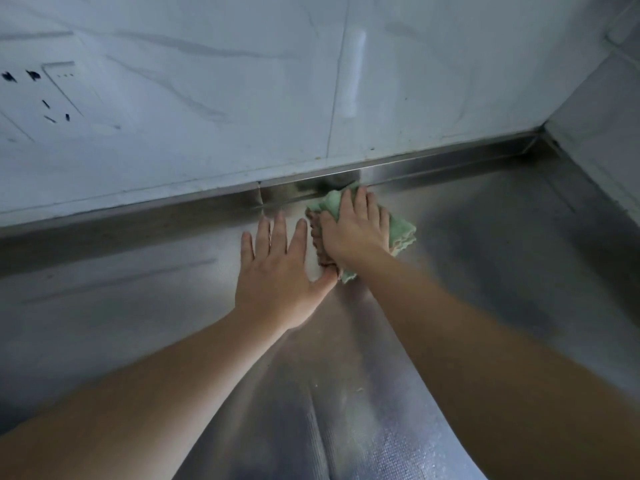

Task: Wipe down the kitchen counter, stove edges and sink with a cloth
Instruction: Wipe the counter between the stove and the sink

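Right hand (356,233) presses flat on the soft, limp green cloth (401,230), left hand (277,268) spread flat on the steel counter (485,254).

Right hand (355,230): pressed flat on the green cloth (398,230) near the counter's rear edge.
Left hand (277,268): lay flat on the steel counter (485,258), thumb touching the cloth.
Wall (207,98): held a socket plate (52,95).

One head-worn wide-angle camera looked forward and steeply down, at close range, onto the brushed stainless-steel counter (467,271), facing the pale grey-veined marble-look wall tiles (207,98) behind it.
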